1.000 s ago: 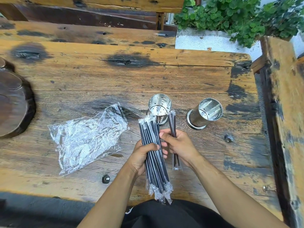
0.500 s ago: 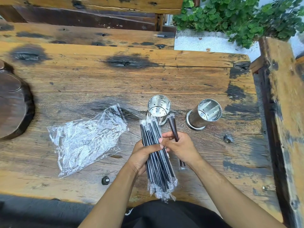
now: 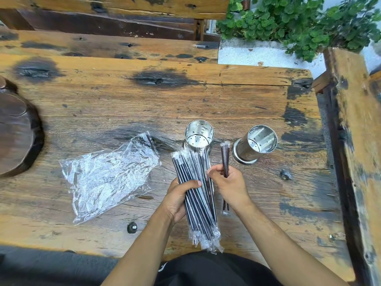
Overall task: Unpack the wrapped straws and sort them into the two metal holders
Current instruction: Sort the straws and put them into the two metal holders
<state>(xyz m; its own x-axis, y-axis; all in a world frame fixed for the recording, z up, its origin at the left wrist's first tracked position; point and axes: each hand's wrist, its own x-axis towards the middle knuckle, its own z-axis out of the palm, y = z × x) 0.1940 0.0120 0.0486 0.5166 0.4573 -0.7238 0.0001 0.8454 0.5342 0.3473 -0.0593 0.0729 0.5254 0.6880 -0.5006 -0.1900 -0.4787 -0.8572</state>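
Observation:
My left hand [image 3: 177,198] grips a bundle of black straws [image 3: 194,195] in clear wrappers, held over the table's near edge. My right hand [image 3: 228,185] holds a few brown wrapped straws [image 3: 225,159] a little to the right of the bundle, its forefinger reaching toward the bundle. Two perforated metal holders stand just beyond my hands: the left holder [image 3: 199,134] right behind the bundle's top, and the right holder [image 3: 255,142]. I see no straws inside either one.
A crumpled clear plastic bag [image 3: 107,176] lies to the left on the wooden table [image 3: 144,104]. A dark wooden slab [image 3: 16,133] sits at the far left. A wooden post [image 3: 354,141] runs along the right side. Green plants [image 3: 299,21] grow behind.
My right hand has drawn the brown straws to the right, apart from the bundle, and raised them more upright. The left hand's bundle has tilted slightly.

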